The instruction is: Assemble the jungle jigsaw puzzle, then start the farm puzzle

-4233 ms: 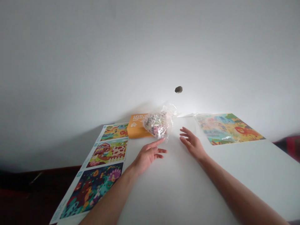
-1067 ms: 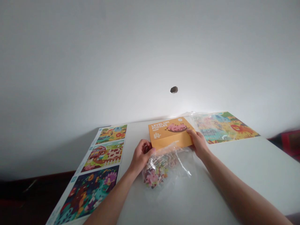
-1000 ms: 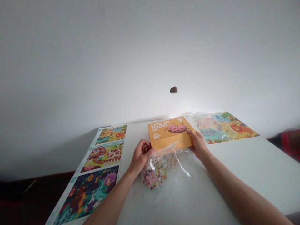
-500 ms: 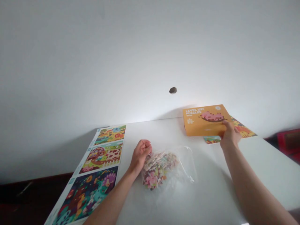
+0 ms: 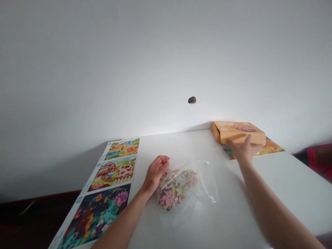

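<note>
My left hand (image 5: pixel 156 170) is curled, its fingers closed on the left edge of a clear plastic bag of coloured puzzle pieces (image 5: pixel 178 185) that lies on the white table (image 5: pixel 223 221). My right hand (image 5: pixel 243 148) reaches to the far right with fingers spread. Its fingertips are at the front side of an orange puzzle box (image 5: pixel 237 131). The box rests tilted on a colourful picture sheet (image 5: pixel 271 148) by the wall.
A long sheet with three cartoon pictures (image 5: pixel 109 186) lies along the table's left edge. A white wall with a small dark hole (image 5: pixel 191 100) stands right behind the table. Dark floor shows at the left, and something red at the far right.
My right hand carried the orange box from above the bag to the far right, set it on the picture sheet and opened. My left hand stayed on the bag.
</note>
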The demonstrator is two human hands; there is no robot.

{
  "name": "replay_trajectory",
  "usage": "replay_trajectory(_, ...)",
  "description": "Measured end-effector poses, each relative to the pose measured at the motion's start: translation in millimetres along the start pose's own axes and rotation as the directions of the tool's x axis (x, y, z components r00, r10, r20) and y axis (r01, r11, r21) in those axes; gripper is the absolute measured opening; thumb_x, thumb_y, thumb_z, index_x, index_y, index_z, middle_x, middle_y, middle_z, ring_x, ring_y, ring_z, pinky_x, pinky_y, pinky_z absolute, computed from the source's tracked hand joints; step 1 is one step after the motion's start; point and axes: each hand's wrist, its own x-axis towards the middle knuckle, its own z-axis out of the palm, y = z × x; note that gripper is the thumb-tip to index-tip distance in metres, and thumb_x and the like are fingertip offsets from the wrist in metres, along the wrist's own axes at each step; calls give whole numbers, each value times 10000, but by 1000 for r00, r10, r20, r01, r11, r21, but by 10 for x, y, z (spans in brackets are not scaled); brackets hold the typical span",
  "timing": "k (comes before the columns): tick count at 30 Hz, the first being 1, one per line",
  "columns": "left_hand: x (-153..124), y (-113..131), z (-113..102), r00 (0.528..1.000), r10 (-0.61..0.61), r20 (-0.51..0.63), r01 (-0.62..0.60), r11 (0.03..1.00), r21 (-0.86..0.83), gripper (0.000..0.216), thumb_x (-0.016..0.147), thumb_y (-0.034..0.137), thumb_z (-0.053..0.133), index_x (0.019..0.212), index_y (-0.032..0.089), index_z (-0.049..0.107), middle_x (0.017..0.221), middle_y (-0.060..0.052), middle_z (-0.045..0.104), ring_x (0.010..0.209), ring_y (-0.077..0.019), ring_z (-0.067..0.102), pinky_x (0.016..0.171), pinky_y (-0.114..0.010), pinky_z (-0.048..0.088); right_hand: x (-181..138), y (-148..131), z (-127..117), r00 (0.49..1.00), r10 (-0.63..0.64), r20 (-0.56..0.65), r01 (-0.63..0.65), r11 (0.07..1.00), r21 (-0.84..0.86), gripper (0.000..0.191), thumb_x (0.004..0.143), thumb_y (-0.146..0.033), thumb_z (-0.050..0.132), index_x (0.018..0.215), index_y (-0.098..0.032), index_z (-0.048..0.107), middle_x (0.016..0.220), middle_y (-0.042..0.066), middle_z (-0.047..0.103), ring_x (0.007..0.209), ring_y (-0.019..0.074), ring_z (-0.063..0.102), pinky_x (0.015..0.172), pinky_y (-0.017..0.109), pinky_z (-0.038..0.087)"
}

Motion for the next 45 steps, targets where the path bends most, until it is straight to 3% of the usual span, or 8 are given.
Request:
replay_trajectory(7,-36,56,-99,943,209,259,-258,951,172,509,818,548,593,1173,192,675,1111,-131,619,1033,-295,558,924,-413,443,-323,-123,192,964,-92,248,151,962,-228,1070,733,-743,528,1545,-215,74,1557,292,66,1408,494,128,1002,742,113)
replay_trajectory(12,-43,59,-31,932,287,221,-325,932,159,231,799,366,676,940,196,744,1011,-122,689,1057,-300,577,970,-461,445,-241,-128,160,983,-85,162,125,958,-258,891,789,-614,531,1525,-238,199,1579,238,36,1424,488,37,987,771,70)
replay_trajectory(18,-61,-91,-2,999,45,-5,-45,992,-120,180,797,330,698,898,187,741,1080,-84,697,1049,-289,621,927,-413,485,-678,-472,1,866,-480,142,409,842,352,419,828,-430,554,1188,-230,632,1374,136,490,1293,320,430,1067,524,338)
replay_trajectory(24,-75,-15,61,997,13,-79,-43,921,-388,128,755,293,741,763,175,692,1319,-90,605,1181,-323,571,963,-451,478,-1137,-638,55,647,-524,554,-120,648,752,392,787,-425,646,1118,-215,654,1023,84,694,869,223,645,728,349,541)
replay_trajectory(31,-22,12,26,986,2,-166,-38,975,-218,198,791,322,700,939,192,720,1420,-76,523,1238,-290,528,1000,-389,438,-1066,-686,-163,870,-439,223,0,452,892,69,815,-245,615,798,-225,679,750,10,654,597,131,556,574,268,466)
replay_trajectory(33,16,-57,2,977,-19,-214,-32,972,-232,331,802,317,656,1111,202,689,1371,-82,569,1290,-268,487,1062,-380,384,-1104,-708,-278,805,-571,159,108,405,908,123,816,-209,587,760,-233,694,775,27,670,617,149,583,593,288,484)
replay_trajectory(38,90,-190,-109,851,-168,-497,189,982,-8,474,676,206,609,1144,150,659,1149,-96,688,1057,-235,628,915,-337,471,-1270,-795,-329,453,-800,393,340,563,753,190,804,-173,543,795,-195,731,797,62,706,723,172,640,692,280,516)
replay_trajectory(45,17,29,-148,929,-130,-346,332,706,626,282,813,357,497,701,187,692,713,-48,696,767,-226,644,705,-299,423,-1232,-902,-300,409,-541,735,345,837,424,263,818,-235,499,710,-149,723,703,74,714,645,200,650,622,274,481)
